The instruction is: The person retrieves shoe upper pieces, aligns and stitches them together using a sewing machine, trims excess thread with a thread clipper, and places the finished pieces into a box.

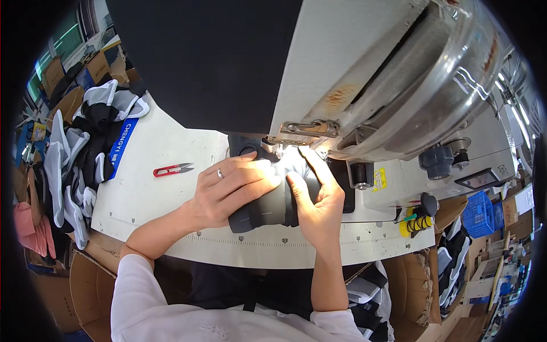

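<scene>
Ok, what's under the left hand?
Dark fabric, seen above and below the left hand. The part directly beneath is covered, so can't tell what else is there.

The one view comes from the left of two wide fisheye cameras worn side by side on the person's head. It faces down past the white shirt [239, 326] at the lower edge, onto the surface [228, 251], upright and unmirrored. The left hand [231, 191] and right hand [316, 199] lie close, around the middle; the sewing machine [364, 85] looms large across the top. Toward the curved rim, the blue crate [477, 214] shows small, farther off.
</scene>
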`<state>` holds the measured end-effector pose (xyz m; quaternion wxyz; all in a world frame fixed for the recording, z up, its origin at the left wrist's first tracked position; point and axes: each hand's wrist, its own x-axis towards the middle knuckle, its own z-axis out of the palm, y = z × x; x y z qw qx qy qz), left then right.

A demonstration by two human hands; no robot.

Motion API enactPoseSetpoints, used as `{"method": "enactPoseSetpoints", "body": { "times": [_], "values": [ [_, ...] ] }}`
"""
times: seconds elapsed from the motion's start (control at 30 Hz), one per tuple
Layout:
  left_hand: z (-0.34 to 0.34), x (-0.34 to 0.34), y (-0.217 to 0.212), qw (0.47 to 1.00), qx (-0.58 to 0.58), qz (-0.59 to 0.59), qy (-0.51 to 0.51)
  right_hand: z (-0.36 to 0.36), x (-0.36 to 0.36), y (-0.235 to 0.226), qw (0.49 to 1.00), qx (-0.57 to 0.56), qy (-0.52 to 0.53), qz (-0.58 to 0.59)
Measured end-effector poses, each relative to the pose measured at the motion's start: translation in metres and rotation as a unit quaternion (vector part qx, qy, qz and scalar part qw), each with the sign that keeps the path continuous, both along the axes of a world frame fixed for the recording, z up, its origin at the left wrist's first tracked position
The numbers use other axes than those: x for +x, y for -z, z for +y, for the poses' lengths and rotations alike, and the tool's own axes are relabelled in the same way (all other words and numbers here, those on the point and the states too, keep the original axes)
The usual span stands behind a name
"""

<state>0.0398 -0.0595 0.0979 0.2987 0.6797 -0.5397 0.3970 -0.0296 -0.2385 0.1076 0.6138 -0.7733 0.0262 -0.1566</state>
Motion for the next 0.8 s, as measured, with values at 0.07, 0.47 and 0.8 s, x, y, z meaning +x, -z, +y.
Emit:
{"method": "enactPoseSetpoints", "body": {
  "times": [0.07, 0.47, 0.8],
  "values": [
    [-0.001, 0.003, 0.001, 1.0, 0.0, -0.011, 0.002, 0.0, 0.001, 0.001, 1.0, 0.003, 0.003, 0.001],
    [0.003, 0.002, -0.006, 0.998, 0.032, 0.05, -0.009, -0.003, -0.001, 0.005, 0.999, 0.01, 0.022, 0.028],
    [0.004, 0.013, 0.001, 0.999, 0.018, 0.046, -0.002, 0.004, 0.002, 0.006, 0.989, 0.149, -0.021, -0.006]
  ]
}}
